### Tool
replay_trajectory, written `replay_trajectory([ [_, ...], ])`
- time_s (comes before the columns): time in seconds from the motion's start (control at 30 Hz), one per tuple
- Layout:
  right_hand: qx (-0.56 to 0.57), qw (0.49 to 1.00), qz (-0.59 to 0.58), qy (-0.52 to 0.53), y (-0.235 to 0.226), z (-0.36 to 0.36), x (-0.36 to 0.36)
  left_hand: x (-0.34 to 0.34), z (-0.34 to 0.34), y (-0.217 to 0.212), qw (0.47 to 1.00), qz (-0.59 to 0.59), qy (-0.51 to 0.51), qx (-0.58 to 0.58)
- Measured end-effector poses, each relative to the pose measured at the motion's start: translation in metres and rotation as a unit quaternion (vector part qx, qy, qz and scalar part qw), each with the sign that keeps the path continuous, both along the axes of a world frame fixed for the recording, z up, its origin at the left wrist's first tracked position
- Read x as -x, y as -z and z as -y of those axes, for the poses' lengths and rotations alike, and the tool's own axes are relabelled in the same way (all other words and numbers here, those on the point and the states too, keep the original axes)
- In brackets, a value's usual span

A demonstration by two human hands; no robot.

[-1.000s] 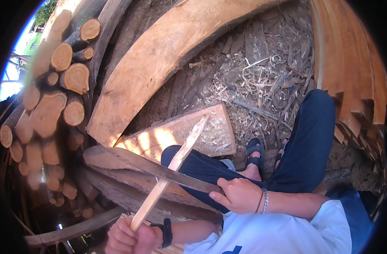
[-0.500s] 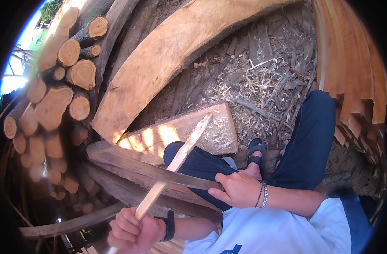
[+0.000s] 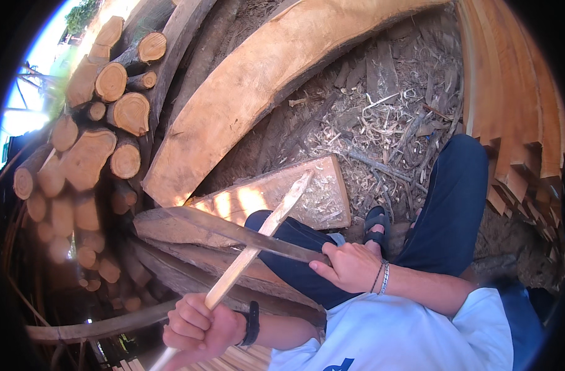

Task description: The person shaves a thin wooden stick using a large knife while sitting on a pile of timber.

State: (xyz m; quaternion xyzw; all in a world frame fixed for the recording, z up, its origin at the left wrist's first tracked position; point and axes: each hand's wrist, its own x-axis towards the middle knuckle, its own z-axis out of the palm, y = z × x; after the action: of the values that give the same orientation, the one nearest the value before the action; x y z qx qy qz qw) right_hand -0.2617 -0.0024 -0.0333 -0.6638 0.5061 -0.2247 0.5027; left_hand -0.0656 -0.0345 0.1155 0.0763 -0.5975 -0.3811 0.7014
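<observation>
Wooden stick, pale yellow, slender, its far half rough and uneven up to a ragged tip seen against a wooden block, slants past the left leg, crossed by a long dark blade, left hand fisted round its lower part, right hand clenched on the blade's end.

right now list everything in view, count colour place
Stick: one, pale, lower centre
Long blade: one, grey, crossing stick
Curved slab: one, tan, top centre
Wood block: one, tan, centre
Logs: many, tan, left
Rough slabs: several, brown, lower left
Boards: several, orange, right
Shavings: many, pale, ground
Strips: several, pale, bottom
Sandals: two, dark, centre right
Trousers: one, navy, centre right
Shirt: one, white, bottom
Wristband: one, black, left wrist
Left hand: one, around stick
Right hand: one, holding blade
</observation>
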Motion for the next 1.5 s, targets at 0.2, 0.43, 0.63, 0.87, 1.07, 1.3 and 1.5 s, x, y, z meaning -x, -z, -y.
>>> replay_trajectory([
  [0.2,-0.035,0.996,0.069,0.043,0.02,-0.002,0.001,0.009,-0.001,0.0,0.999,-0.039,-0.017,0.016],
  [0.43,0.014,0.999,0.026,-0.022,-0.009,-0.007,-0.003,0.002,0.0,0.0,1.0,0.007,0.007,0.017],
  [0.63,-0.036,0.998,0.038,0.036,0.039,0.004,0.01,0.008,-0.002,-0.001,0.999,-0.044,-0.024,0.022],
  [0.87,0.013,0.998,0.047,-0.027,-0.008,-0.006,-0.004,0.009,0.001,0.0,0.999,-0.032,-0.015,0.018],
  [1.07,-0.017,0.999,-0.004,0.045,0.051,0.012,0.013,0.012,-0.005,-0.001,0.998,-0.022,-0.047,0.027],
  [1.3,0.008,0.998,0.059,-0.017,-0.009,-0.003,0.004,0.01,0.0,0.001,0.999,-0.036,-0.018,0.02],
  [1.5,-0.056,0.997,0.012,0.043,0.046,0.019,0.024,0.012,0.0,0.0,0.999,-0.032,-0.007,0.03],
])
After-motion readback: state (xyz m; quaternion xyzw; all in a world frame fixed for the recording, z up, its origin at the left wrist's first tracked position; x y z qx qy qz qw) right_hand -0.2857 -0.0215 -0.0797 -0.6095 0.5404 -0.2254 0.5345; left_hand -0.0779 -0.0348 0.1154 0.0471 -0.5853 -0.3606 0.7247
